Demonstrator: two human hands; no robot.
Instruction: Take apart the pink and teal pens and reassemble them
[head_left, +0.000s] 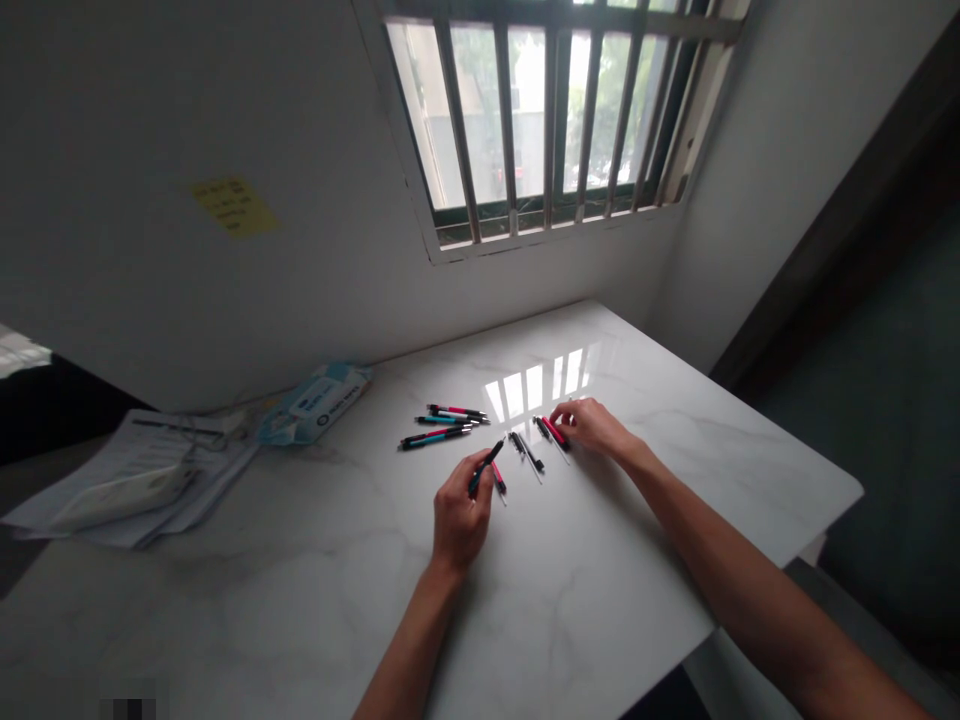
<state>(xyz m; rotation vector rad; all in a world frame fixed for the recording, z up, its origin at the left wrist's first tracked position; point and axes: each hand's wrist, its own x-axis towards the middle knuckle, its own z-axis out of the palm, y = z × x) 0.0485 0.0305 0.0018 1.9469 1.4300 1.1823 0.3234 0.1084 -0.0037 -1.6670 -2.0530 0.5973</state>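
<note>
My left hand [461, 510] is closed around a black pen [487, 466], its tip pointing up and to the right. Just beside that hand, a red pen part [499, 481] with a thin refill lies on the table. My right hand [592, 425] has its fingers curled together at the upper end of a red pen barrel [555, 432]; whatever is between the fingertips is too small to make out. Between the hands lie black pen parts [517, 443] and a thin refill [535, 468]. Farther left, several pens in red, blue and black [435, 437] form a loose group.
A blue pack of wipes [319, 400] lies by the wall, with papers [157, 450] and a whitish packet [124, 492] left of it. The marble-patterned table [300, 600] ends at the right edge. A barred window [547, 120] and a yellow note [235, 206] are on the wall.
</note>
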